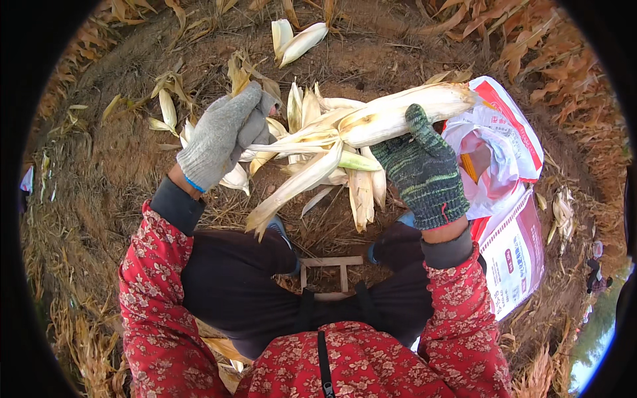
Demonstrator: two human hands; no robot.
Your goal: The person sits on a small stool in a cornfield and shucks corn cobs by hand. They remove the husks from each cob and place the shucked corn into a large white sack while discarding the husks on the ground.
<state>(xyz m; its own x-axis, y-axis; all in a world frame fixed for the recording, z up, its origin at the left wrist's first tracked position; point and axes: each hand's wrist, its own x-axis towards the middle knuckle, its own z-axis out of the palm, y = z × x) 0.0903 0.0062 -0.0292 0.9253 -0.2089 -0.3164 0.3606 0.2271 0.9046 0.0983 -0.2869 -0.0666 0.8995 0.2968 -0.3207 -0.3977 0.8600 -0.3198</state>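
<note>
My right hand (428,176), in its dark green knitted glove, is closed around a husk-covered corn ear (415,114), the thumb laid up over its near side and the palm beneath. The ear lies across my front, raised over the ground, its blunt end toward the right and its loose husk leaves (295,189) splayed toward the left and down. My left hand (215,142), in a pale grey glove, is curled just beside the far ends of those leaves; I cannot tell whether its fingers are pinching any of them or only near them.

I take this to be the husking step, partway in: some leaves hang free, but the ear's body is pale with wrapping and I can make out no kernels on it. The next move, I judge, calls for the right hand to hold firm while the left takes a sure hold of husk and pulls it away from the ear.

Under the ear, more husks (361,199) lie heaped on the soil. Past the right hand sits a white and red bag (527,142), its mouth open on something yellow. Farther ahead, two husked-over ears (302,45) lie together on the ground. A small wooden frame (344,278) stands between my feet
</note>
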